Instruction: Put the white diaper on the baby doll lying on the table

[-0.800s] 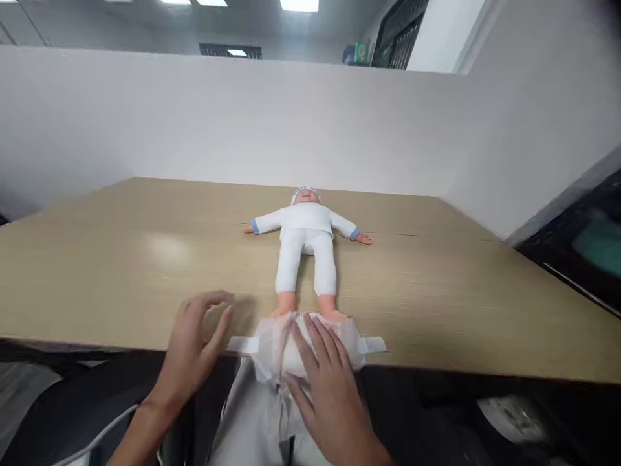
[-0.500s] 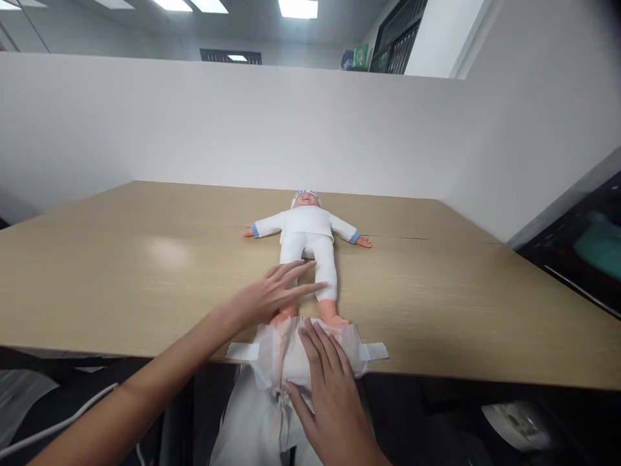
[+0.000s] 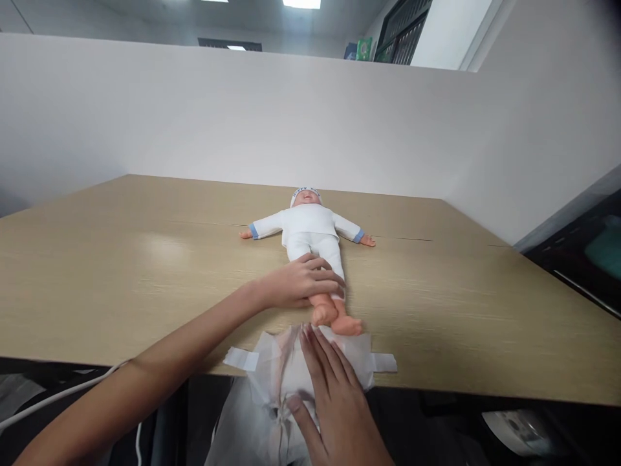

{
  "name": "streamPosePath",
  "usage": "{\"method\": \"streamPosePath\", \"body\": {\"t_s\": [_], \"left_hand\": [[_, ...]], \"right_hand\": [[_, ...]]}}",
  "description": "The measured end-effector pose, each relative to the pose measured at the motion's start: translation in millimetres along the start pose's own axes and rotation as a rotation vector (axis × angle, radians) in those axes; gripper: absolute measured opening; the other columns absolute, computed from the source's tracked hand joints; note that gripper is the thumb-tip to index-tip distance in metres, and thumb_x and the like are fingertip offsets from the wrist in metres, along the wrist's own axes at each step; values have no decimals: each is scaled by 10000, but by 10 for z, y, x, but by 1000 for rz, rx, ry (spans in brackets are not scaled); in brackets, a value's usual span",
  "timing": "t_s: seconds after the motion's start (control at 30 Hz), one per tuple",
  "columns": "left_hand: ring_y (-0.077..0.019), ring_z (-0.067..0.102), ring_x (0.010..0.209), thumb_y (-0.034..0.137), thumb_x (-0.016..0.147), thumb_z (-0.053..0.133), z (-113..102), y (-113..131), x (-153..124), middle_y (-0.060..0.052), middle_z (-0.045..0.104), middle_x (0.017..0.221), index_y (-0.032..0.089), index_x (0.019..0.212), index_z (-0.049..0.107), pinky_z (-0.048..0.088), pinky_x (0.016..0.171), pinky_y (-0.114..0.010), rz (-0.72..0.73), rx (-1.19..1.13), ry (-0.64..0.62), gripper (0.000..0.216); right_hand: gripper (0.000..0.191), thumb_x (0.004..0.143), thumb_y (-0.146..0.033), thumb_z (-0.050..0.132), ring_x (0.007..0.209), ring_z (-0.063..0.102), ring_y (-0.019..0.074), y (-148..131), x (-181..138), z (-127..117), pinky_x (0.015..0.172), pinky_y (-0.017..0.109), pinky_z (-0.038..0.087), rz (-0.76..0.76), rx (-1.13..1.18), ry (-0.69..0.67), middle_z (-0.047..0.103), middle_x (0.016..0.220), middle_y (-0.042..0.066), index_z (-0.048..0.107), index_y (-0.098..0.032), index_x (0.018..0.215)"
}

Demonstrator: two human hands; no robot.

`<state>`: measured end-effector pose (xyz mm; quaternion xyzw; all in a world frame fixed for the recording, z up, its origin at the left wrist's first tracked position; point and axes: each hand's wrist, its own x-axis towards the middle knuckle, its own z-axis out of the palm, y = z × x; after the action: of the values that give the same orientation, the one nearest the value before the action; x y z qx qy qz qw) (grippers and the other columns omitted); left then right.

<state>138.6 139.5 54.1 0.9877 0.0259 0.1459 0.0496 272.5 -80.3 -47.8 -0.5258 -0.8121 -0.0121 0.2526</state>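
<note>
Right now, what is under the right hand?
Under the right hand lies an open white diaper, spread at the edge of the wooden table. The part of the diaper beneath the palm is covered.

The left hand has left the table edge and now closes around the doll's lower legs. The legs, formerly apart, are drawn together.

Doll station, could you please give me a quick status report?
Left hand closed around doll legs. Right hand flat on diaper at table edge. Nothing between them.
</note>
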Motion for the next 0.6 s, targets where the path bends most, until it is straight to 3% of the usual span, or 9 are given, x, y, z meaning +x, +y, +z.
{"method": "streamPosePath", "body": {"t_s": [0.07, 0.3, 0.43, 0.6], "left_hand": [[-287, 640, 1237, 315, 1081, 542, -201, -15, 46, -91, 740, 1380, 264, 1328, 675, 482, 1071, -445, -40, -114, 72, 285], [-241, 695, 1176, 279, 982, 680, -915, -117, 193, -80, 751, 1315, 214, 1335, 697, 538, 1018, -367, -229, -355, 302, 360], [-264, 685, 1185, 282, 951, 693, -1101, -216, 234, -98, 735, 1320, 184, 1306, 713, 562, 954, -349, -255, -404, 326, 369], [-253, 696, 1107, 332, 937, 739, -1179, -314, 224, -87, 745, 1229, 184, 1299, 711, 574, 885, -334, -298, -420, 328, 393]], "right_hand": [[798, 1093, -397, 490, 1641, 291, 332, 62, 60, -50, 1240, 597, 472, -11, 2, -44, 255, 1775, 107, 108, -171, 1756], [644, 1135, -514, 423, 1672, 197, 285, 351, 578, -180, 1358, 594, 272, 82, 89, -311, 168, 1793, 12, 303, -281, 1724], [646, 1133, -534, 416, 1677, 178, 272, 486, 960, -91, 1374, 567, 213, 132, 109, -321, 205, 1790, 33, 338, -258, 1713], [669, 1133, -536, 414, 1662, 233, 298, 822, 1539, 244, 1369, 550, 195, 132, 30, -283, 246, 1783, 105, 348, -203, 1710]]}}
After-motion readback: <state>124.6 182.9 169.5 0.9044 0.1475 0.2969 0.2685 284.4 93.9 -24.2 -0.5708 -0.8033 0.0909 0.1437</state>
